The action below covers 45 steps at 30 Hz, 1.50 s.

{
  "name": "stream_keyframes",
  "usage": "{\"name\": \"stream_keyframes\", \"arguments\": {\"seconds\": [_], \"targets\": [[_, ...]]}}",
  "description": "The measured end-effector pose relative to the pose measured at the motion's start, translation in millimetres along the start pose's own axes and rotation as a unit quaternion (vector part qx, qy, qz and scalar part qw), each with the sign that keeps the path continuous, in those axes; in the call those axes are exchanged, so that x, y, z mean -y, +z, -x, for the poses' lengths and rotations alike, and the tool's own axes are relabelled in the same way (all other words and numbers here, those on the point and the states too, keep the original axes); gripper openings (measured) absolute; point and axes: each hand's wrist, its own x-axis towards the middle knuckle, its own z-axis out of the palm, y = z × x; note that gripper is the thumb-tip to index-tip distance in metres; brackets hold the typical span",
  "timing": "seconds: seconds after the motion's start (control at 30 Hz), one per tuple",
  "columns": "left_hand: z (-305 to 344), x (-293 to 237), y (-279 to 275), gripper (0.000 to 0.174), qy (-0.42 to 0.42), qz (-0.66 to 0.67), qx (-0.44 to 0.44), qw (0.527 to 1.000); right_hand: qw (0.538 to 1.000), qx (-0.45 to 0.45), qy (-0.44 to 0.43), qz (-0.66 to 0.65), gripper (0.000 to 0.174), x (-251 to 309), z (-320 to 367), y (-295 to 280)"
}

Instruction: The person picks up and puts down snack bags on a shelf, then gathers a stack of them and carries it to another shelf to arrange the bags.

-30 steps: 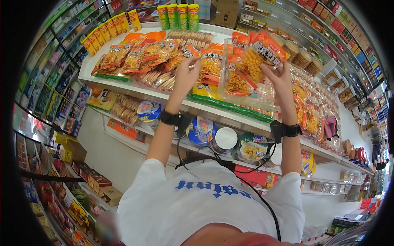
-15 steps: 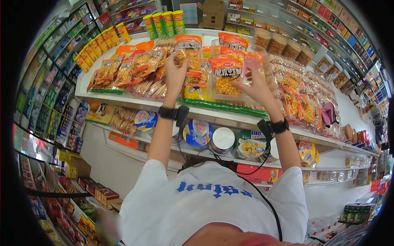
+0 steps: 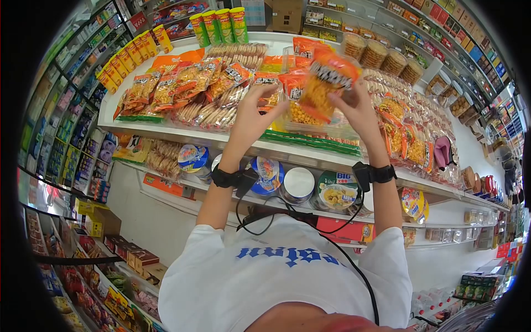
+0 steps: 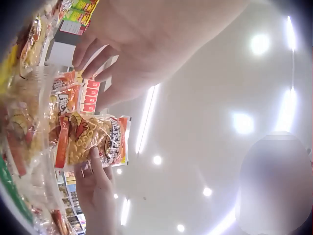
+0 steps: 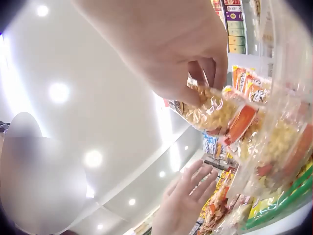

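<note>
A white short-sleeved T-shirt with blue lettering is worn with black wrist straps and cables.

right fingers: pinch snack bag | left hand: apart

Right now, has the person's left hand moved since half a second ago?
Yes: in the head view, the left hand has shifted rightward and toward the wearer, farther from the green canisters.

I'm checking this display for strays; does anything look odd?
Yes: a pink item, perhaps a pouch, lies among the snack bags on the right of the shelf and looks unlike its neighbours. The tilted bag is merely held in the right hand.
</note>
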Motion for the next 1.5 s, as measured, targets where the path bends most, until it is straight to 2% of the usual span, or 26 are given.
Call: {"name": "stream_keyframes", "arguments": {"seconds": [0.07, 0.17, 0.27, 0.37, 0.47, 0.57, 0.67, 0.7, 0.77, 0.8, 0.87, 0.93, 0.97, 1.07, 1.1, 1.17, 1.2, 1.23, 1.3, 1.33, 1.4, 1.47, 1.5], "targets": [[-1, 8, 6, 0.060, 0.013, -0.037, 0.027, 0.999, 0.995, 0.095, 0.035, -0.021, 0.044, -21, 3, 5], [2, 22, 27, 0.069, 0.030, -0.085, 0.083, 0.993, 0.989, 0.081, -0.095, 0.084, 0.044, -21, 8, 30], [8, 23, 31, 0.063, 0.045, -0.066, 0.007, 0.997, 0.940, 0.110, 0.037, 0.320, 0.050, -11, 6, 26], [2, 40, 2, 0.050, -0.055, 0.068, -0.010, 0.996, 0.960, 0.165, 0.123, 0.190, 0.057, -12, 8, 7], [-8, 71, -37, 0.036, -0.052, -0.050, -0.051, 0.996, 0.987, 0.075, 0.074, 0.125, 0.063, 17, 26, -1], [-19, 93, -53, 0.034, 0.019, -0.152, -0.076, 0.985, 0.990, -0.001, -0.004, 0.140, 0.066, 11, 34, 3], [-27, 120, -36, 0.048, -0.064, -0.103, 0.002, 0.993, 0.989, -0.023, -0.047, 0.137, 0.058, 22, 37, 11], [-24, 93, -29, 0.053, -0.032, -0.168, 0.023, 0.985, 0.986, -0.024, -0.064, 0.151, 0.055, 19, 36, 13], [-23, 109, -15, 0.057, 0.072, -0.239, 0.051, 0.967, 0.978, -0.033, -0.097, 0.180, 0.050, 7, 27, 16], [-25, 113, -8, 0.058, 0.126, -0.271, 0.067, 0.952, 0.973, -0.036, -0.080, 0.213, 0.048, 1, 23, 16], [-22, 110, -2, 0.052, 0.094, -0.278, 0.064, 0.954, 0.958, -0.037, -0.041, 0.280, 0.044, -10, 19, 18], [-23, 105, 0, 0.048, 0.078, -0.261, 0.048, 0.961, 0.978, -0.035, 0.000, 0.207, 0.046, -14, 16, 22], [-21, 103, 2, 0.039, 0.049, -0.215, 0.036, 0.975, 0.985, -0.032, 0.019, 0.169, 0.048, -15, 16, 24], [-23, 107, -1, 0.035, 0.059, -0.217, -0.053, 0.973, 0.961, -0.141, -0.127, 0.203, 0.046, -6, 25, 28], [-24, 101, -1, 0.032, 0.070, -0.164, -0.111, 0.978, 0.961, -0.168, -0.143, 0.164, 0.044, -1, 28, 27], [-25, 80, -5, 0.033, 0.025, -0.090, -0.161, 0.983, 0.956, -0.218, -0.176, 0.086, 0.041, 12, 32, 23], [-24, 66, -9, 0.033, 0.002, -0.052, -0.184, 0.981, 0.958, -0.210, -0.186, 0.057, 0.040, 20, 35, 19], [-23, 45, -11, 0.034, 0.042, -0.093, -0.216, 0.971, 0.959, -0.202, -0.195, 0.027, 0.038, 27, 39, 15], [-20, 14, -9, 0.036, 0.050, -0.017, -0.238, 0.970, 0.962, -0.175, -0.203, -0.057, 0.036, 40, 43, 11], [-19, 0, -8, 0.037, 0.053, 0.022, -0.247, 0.967, 0.974, -0.130, -0.156, -0.103, 0.039, 51, 43, 9], [-14, -30, -7, 0.041, 0.161, -0.050, -0.183, 0.968, 0.979, -0.038, -0.060, -0.193, 0.046, 70, 47, 7], [0, -67, -3, 0.041, 0.251, -0.113, -0.098, 0.956, 0.974, -0.032, 0.011, -0.223, 0.055, 67, 50, 11], [5, -80, -3, 0.040, 0.274, -0.103, -0.047, 0.955, 0.970, -0.025, 0.046, -0.238, 0.060, 66, 50, 15]]}}
